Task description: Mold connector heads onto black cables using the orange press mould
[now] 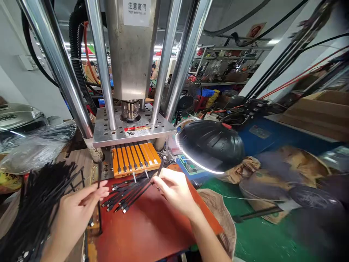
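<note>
My left hand (77, 209) pinches a black cable (99, 203) that hangs upright between thumb and fingers. At the front of the press, my right hand (174, 189) is closed on another short black cable (162, 163) with its end pointing up. Between the hands, several loose black cables (131, 193) with pale metal plug tips lie on the red-brown mat (136, 233). Just behind them, an orange slotted fixture (116, 160) with two metal pins at its front holds several black cables side by side. It sits under the press plate (109, 137).
A large heap of black cables (35, 207) lies at the left, near plastic bags (32, 149). Metal columns (100, 65) rise around the press head (131, 54). A black lamp shade (212, 142) with a lit rim stands right of the press. Cardboard boxes (319, 112) are farther right.
</note>
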